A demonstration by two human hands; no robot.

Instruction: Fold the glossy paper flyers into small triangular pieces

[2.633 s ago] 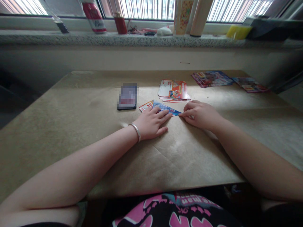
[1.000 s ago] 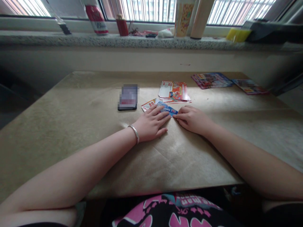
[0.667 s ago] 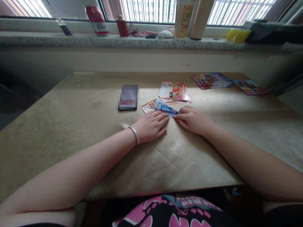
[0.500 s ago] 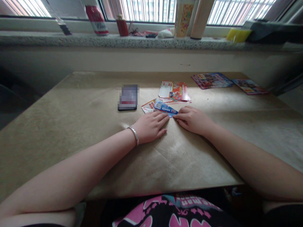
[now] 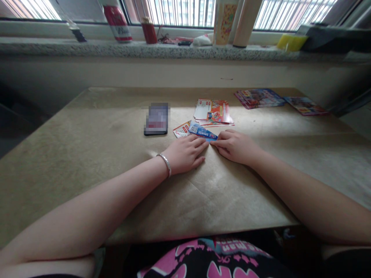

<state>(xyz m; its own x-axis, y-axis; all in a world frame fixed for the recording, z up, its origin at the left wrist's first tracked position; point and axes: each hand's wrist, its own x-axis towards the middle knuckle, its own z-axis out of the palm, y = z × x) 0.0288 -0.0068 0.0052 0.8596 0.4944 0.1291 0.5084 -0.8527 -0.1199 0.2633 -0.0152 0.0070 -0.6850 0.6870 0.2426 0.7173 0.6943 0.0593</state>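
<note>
A folded paper leaflet (image 5: 203,131) lies on the table in front of my hands. It has a blue printed face with a QR code and a white, red and orange part on its left. My left hand (image 5: 185,152), with a silver bangle at the wrist, rests flat with fingers stretched over the leaflet's near edge. My right hand (image 5: 236,146) has its fingers curled and its fingertips at the leaflet's right corner, close to my left fingertips. The part of the leaflet beneath my left fingers is hidden.
Just beyond lies a stack of orange and white leaflets (image 5: 214,111). A phone-like dark object (image 5: 157,119), blurred out, sits left of it. Colourful printed sheets (image 5: 259,98) and another pile (image 5: 306,105) lie at the back right. Bottles and small items line the stone windowsill (image 5: 179,52).
Both hands stay at the leaflet. My right fingertips have shifted slightly left along its near edge, closer to my left fingertips.
</note>
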